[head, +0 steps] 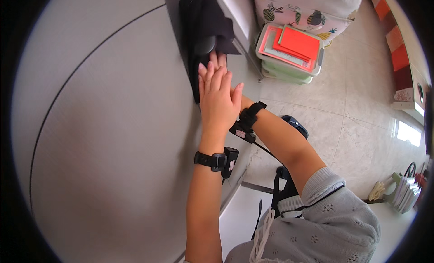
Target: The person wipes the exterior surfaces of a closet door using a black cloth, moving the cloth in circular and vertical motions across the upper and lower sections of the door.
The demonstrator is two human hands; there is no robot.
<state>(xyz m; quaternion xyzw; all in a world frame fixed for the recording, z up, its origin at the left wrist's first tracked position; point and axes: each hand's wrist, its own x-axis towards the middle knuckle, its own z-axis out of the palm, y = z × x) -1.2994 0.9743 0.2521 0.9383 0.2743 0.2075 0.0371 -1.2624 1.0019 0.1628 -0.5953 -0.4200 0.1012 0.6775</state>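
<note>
My left hand [217,93] lies over my right hand [219,59], palm down, fingers spread. Most of the right hand is hidden beneath it; only a few fingertips show past the left fingers. Those fingertips reach the edge of a black cloth item [206,22], which has a smooth dark rounded piece [205,45] near them. Whether they grip the cloth cannot be seen. This bundle sits along the edge of a broad grey panel [118,127]. Each wrist wears a black strap, one on the left [210,160] and one on the right [251,113], with a small black box attached.
A lidded plastic box [288,68] stands on the tiled floor [312,96], red folders [298,42] on top. Behind it is a pineapple-print fabric bundle [305,12]. A file holder with papers [405,193] is at lower right. A cable [266,150] runs from the right wrist box.
</note>
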